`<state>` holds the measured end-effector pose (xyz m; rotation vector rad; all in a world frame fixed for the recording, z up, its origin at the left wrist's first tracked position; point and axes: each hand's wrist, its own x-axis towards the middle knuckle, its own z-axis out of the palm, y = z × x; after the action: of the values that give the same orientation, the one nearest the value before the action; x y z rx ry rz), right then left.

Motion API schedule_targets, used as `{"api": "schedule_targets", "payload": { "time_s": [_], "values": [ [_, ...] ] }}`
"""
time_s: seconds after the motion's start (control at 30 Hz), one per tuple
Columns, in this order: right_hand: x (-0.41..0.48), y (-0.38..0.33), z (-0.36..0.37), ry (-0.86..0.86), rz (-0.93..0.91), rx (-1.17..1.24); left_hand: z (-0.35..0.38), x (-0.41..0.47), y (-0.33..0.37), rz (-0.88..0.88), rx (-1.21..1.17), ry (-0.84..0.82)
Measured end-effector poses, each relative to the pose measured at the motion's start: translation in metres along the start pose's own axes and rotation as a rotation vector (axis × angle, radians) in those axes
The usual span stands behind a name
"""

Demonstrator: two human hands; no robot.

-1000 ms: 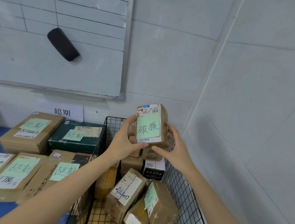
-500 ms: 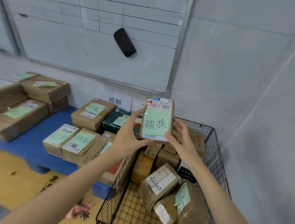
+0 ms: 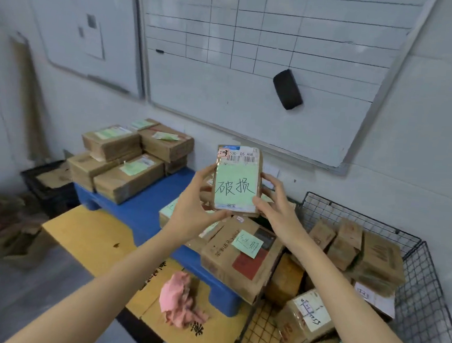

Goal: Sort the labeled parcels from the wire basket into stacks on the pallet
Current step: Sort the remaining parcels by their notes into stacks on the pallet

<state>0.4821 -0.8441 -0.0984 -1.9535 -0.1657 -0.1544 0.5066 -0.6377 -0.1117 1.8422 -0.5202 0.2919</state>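
Note:
A small brown parcel [image 3: 237, 181] with a barcode label and a green handwritten note is held upright in mid-air above the blue pallet [image 3: 146, 213]. My left hand [image 3: 193, 205] grips its left side and bottom. My right hand [image 3: 276, 205] grips its right side. The black wire basket [image 3: 420, 295] at the right holds several brown parcels. A stack of labeled boxes [image 3: 128, 163] stands on the pallet's far left end. A larger box with a green note [image 3: 240, 253] lies on the pallet's near end beside the basket.
A whiteboard [image 3: 256, 52] with a black eraser [image 3: 288, 89] hangs on the wall behind. Flattened yellow cardboard [image 3: 100, 240] covers the floor in front of the pallet, with a pink crumpled cloth [image 3: 179, 300] on it. A dark crate [image 3: 48, 181] stands left of the pallet.
The view has swung left from the basket toward the pallet. The parcel, held in both hands, has moved left from over the basket to above the pallet.

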Motion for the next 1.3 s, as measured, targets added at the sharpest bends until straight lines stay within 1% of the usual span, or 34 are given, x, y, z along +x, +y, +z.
{"api": "schedule_targets", "payload": {
  "time_s": [0.1, 0.23, 0.47, 0.57, 0.67, 0.73, 0.87, 1.03, 1.17, 1.3],
  "values": [
    [0.025, -0.024, 0.034, -0.044, -0.047, -0.029, -0.042, 0.005, -0.012, 0.001, -0.023, 0.043],
    [0.055, -0.05, 0.091, -0.101, -0.054, -0.021, -0.11, 0.009, -0.04, 0.005, -0.029, 0.076],
    [0.099, -0.071, 0.212, -0.136, -0.005, 0.045, -0.23, 0.016, -0.094, -0.006, 0.067, 0.102],
    [0.115, -0.079, 0.254, -0.15, 0.027, 0.108, -0.27, 0.019, -0.115, -0.035, 0.074, 0.093],
    [0.136, -0.086, 0.287, -0.169, 0.045, 0.139, -0.302, 0.023, -0.129, -0.044, 0.085, 0.119],
    [0.15, -0.089, 0.305, -0.175, 0.055, 0.164, -0.32, 0.028, -0.142, -0.062, 0.112, 0.132],
    [0.176, -0.084, 0.335, -0.152, 0.062, 0.208, -0.344, 0.042, -0.17, -0.086, 0.179, 0.104],
    [0.219, -0.066, 0.361, -0.122, 0.113, 0.224, -0.357, 0.073, -0.212, -0.08, 0.244, 0.084],
    [0.26, -0.046, 0.376, -0.083, 0.157, 0.235, -0.364, 0.106, -0.245, -0.114, 0.281, 0.035],
    [0.303, -0.02, 0.381, -0.016, 0.22, 0.242, -0.37, 0.148, -0.275, -0.122, 0.472, -0.033]
  ]
}}
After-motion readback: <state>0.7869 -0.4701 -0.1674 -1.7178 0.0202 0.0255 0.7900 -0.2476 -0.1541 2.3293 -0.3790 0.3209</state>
